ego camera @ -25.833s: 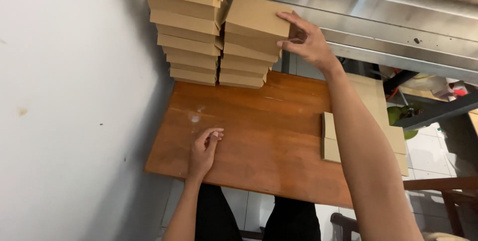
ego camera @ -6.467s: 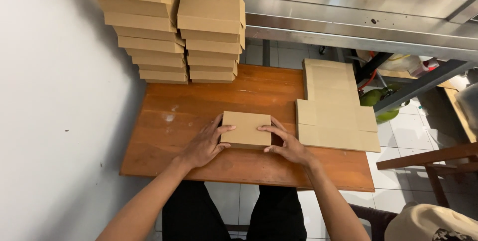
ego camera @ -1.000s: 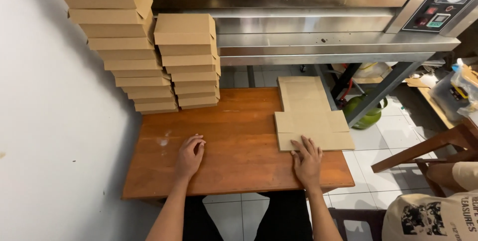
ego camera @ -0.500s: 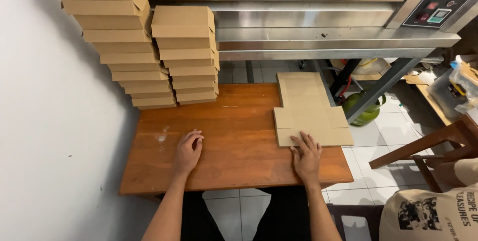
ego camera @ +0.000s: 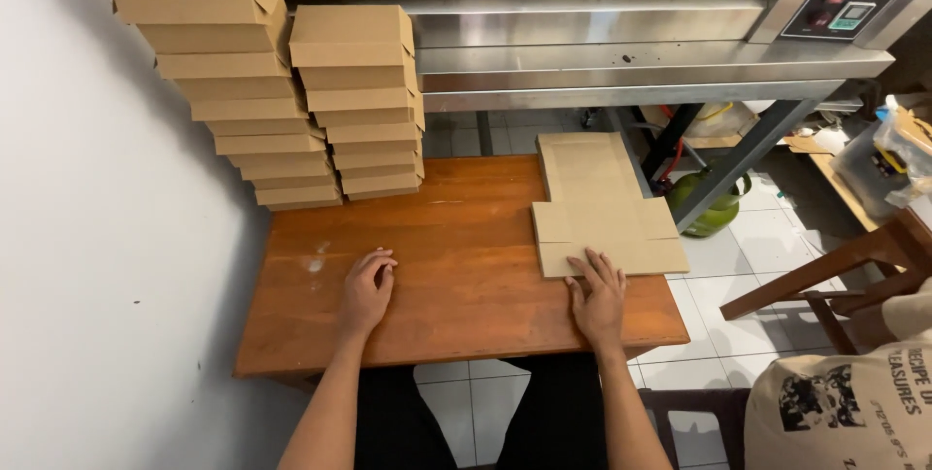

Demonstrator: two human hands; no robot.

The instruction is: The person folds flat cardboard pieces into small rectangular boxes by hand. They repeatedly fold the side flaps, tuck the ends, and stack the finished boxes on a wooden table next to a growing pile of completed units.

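Observation:
My left hand (ego camera: 367,290) rests palm down on the bare wooden table (ego camera: 456,266), fingers loosely curled, holding nothing. My right hand (ego camera: 598,297) lies flat with spread fingers, its fingertips on the near edge of a pile of flat unfolded cardboard box blanks (ego camera: 597,203) at the table's right side. Two stacks of folded brown cardboard boxes stand at the table's far left: a tall stack (ego camera: 223,72) against the wall and a shorter stack (ego camera: 361,101) beside it.
A white wall (ego camera: 107,237) runs along the left. Behind the table stands a stainless steel oven (ego camera: 621,33) on a metal frame. A green gas cylinder (ego camera: 714,208) sits on the tiled floor, a wooden stool (ego camera: 854,266) at right, and a printed bag (ego camera: 854,412) at the lower right.
The view has shifted slightly. My right hand has stayed on the near edge of the flat blanks, and my left hand stays resting on the table.

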